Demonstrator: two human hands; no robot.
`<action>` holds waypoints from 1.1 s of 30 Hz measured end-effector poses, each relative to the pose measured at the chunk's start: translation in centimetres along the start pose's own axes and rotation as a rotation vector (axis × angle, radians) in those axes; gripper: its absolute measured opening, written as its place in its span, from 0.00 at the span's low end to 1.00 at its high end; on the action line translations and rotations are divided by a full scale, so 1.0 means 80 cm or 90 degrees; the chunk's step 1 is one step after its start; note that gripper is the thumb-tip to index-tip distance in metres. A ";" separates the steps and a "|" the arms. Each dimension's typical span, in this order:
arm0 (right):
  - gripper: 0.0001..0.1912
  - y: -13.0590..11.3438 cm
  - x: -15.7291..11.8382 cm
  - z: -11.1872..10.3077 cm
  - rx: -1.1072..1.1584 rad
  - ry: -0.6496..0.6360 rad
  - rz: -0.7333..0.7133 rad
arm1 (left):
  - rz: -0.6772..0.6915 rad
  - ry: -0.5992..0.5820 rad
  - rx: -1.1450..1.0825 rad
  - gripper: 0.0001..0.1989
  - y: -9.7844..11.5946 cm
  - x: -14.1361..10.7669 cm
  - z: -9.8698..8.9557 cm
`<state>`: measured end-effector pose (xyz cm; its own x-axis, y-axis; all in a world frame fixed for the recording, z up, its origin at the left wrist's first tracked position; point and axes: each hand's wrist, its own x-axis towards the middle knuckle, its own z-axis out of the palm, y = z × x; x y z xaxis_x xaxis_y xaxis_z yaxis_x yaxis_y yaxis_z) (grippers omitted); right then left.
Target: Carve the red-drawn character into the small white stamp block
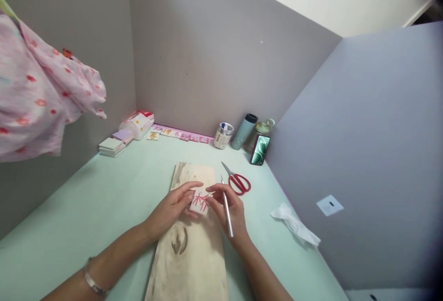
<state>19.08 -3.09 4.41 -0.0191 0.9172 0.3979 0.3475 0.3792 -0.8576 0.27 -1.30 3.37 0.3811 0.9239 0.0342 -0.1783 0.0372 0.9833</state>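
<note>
Above a wooden board point(200, 268), my left hand point(173, 206) grips a small white square block point(198, 203) by its left side. Red strokes forming a character mark the block's upper face. My right hand point(234, 211) has a slim silver craft knife point(227, 215) tucked between its fingers, the pointed end directed away from me. Its thumb and fingertips also touch the block's right edge. Just beyond that hand, scissors with red handles point(238, 182) lie on the pale green table.
Several small character tiles point(183, 135) line the back wall. At the back left are stacked blocks point(112, 146) and a tissue pack point(138, 124). A jar point(223, 135), a blue-green flask point(244, 131), a green-lidded bottle point(265, 127) and a propped phone point(260, 149) stand back right. Crumpled tissue point(296, 225) lies right.
</note>
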 end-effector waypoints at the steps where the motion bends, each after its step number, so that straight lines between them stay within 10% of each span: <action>1: 0.06 0.000 0.000 0.000 0.000 0.005 -0.006 | -0.012 -0.011 -0.006 0.25 0.001 -0.001 0.001; 14: 0.06 -0.003 -0.004 0.001 0.030 0.024 0.002 | -0.033 -0.051 -0.019 0.22 -0.004 -0.003 0.004; 24: 0.06 0.001 -0.011 0.008 0.024 0.043 0.009 | 0.455 0.158 0.556 0.04 0.000 -0.008 0.000; 33: 0.03 -0.002 -0.018 0.019 -0.030 0.052 -0.024 | 0.435 0.182 0.556 0.05 -0.006 -0.005 0.005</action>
<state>17.58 -4.26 3.49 0.0432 0.8887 0.4565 0.3920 0.4052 -0.8259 0.57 -1.81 2.96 0.2072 0.7060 0.6772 0.4653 -0.6801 0.5666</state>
